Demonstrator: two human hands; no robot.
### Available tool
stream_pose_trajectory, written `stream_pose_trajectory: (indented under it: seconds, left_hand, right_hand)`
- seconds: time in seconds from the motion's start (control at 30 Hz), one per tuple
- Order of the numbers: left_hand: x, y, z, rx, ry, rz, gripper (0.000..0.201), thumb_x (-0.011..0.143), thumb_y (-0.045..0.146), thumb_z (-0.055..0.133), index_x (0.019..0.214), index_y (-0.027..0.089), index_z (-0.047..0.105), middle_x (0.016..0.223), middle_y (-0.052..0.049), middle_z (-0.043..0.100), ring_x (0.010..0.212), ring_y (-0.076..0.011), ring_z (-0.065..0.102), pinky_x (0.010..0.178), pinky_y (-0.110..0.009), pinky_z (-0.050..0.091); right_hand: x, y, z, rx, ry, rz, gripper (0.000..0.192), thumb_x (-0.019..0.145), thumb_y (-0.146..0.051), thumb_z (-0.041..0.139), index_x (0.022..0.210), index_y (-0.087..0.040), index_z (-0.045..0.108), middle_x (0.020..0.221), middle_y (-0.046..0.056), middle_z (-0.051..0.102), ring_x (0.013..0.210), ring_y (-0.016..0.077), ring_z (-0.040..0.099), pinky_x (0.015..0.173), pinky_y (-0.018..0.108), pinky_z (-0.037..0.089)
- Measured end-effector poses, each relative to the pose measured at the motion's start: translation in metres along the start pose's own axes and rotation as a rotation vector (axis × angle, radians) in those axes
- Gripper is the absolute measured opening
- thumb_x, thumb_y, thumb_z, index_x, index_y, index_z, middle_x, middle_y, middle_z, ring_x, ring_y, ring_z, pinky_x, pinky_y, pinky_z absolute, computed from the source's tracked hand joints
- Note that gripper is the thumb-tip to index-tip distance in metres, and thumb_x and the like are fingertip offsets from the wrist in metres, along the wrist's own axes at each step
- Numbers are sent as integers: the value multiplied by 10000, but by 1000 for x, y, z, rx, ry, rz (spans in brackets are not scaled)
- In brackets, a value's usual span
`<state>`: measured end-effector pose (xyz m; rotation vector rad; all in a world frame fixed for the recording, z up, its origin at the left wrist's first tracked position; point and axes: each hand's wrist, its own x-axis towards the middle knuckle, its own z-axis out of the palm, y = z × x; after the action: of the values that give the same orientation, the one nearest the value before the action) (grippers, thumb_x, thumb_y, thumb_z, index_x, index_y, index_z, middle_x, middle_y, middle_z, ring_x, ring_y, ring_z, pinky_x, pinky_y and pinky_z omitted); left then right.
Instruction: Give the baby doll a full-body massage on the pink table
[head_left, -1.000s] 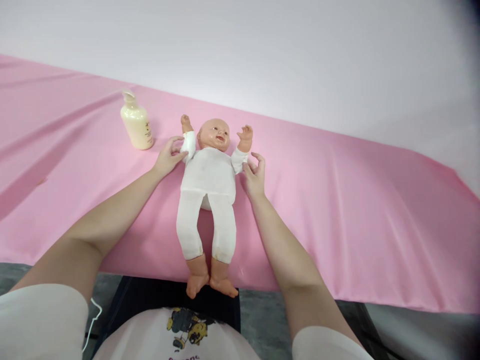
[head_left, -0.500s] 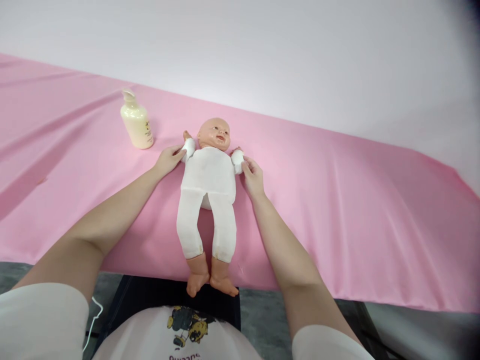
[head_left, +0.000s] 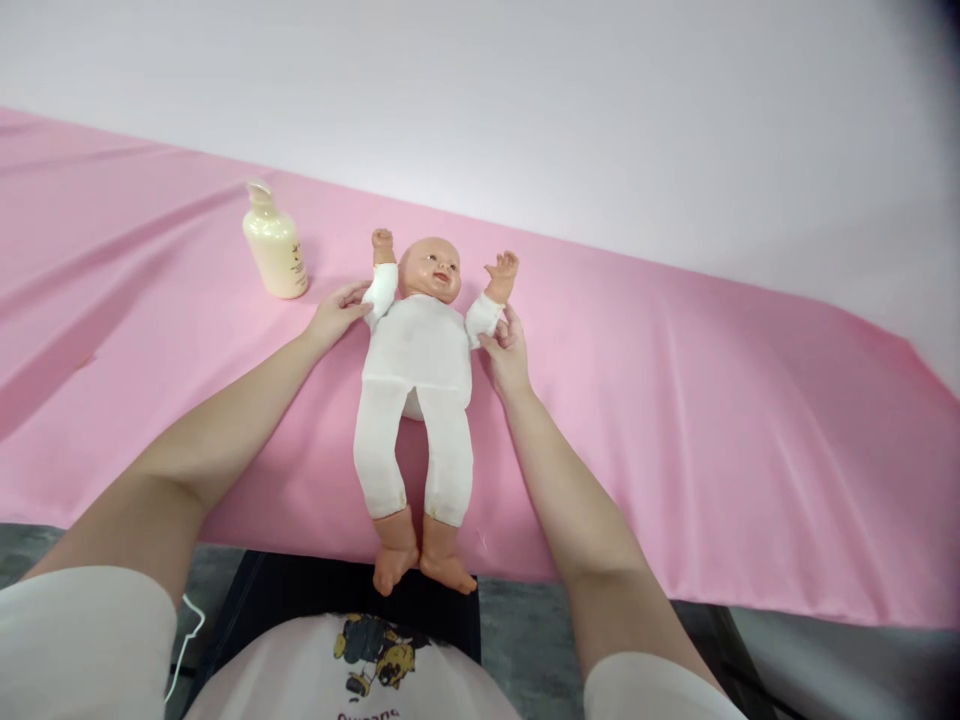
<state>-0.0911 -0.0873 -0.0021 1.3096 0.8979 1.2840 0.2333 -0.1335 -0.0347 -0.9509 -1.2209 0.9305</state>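
Both hands, left (head_left: 335, 317) and right (head_left: 508, 350), pinch the sleeves of the doll (head_left: 417, 350) lying lengthwise between them, feet over the worktop's (head_left: 675, 420) near edge.

Label print on the cream bottle (head_left: 274, 247) left of the doll (head_left: 418, 385): too small to read. Fingertips of both hands beside the doll's sleeves partly hidden. Shirt lettering below the doll's feet cut off by bottom edge.

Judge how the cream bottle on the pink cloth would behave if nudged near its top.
The cream bottle would probably tip rather than slide: it stands upright, taller than wide, on wrinkled pink cloth. Its rounded body would likely roll once down. Its glossy surface looks somewhat slippery. How full it is cannot be told.
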Motion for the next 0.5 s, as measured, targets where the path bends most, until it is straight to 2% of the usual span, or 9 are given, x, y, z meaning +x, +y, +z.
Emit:
stream_pose_trajectory:
  seconds: [0.1,0.17,0.23,0.37,0.5]
  left_hand:
    - [-3,6,3,-89,-10,-30,511,551,205,835,1045,164,712,978,-49,755,947,-226,694,956,-394,495]
    - [-4,8,4,-116,-15,-46,416,511,153,820,912,167,711,897,-30,746,874,-210,693,900,-378,511]
    - [-5,8,4,-134,-31,-51,291,500,118,777,770,169,679,844,-24,738,851,-208,694,869,-375,522]
    - [-5,6,3,-154,-60,-28,195,491,64,685,616,172,581,839,-36,742,930,-222,702,912,-397,529]
    - [-5,8,5,-129,-61,-29,202,510,80,685,654,171,576,874,-37,743,922,-213,705,874,-375,540]
  right_hand:
    - [-2,-6,4,118,64,42,372,645,-243,775,1003,-275,676,1081,5,755,1030,206,697,998,394,547]
    - [-4,-11,5,151,68,77,210,616,-173,736,801,-251,675,1004,1,760,1002,203,695,987,389,549]
    - [-6,-16,6,169,72,109,145,602,-123,686,664,-236,620,951,-10,752,984,192,691,981,377,546]
    - [-8,-21,6,174,106,150,197,584,-78,634,561,-226,506,874,-33,739,921,170,683,931,343,558]
    - [-6,-21,7,214,103,173,216,606,-107,669,581,-233,495,876,-29,746,886,166,700,851,308,578]
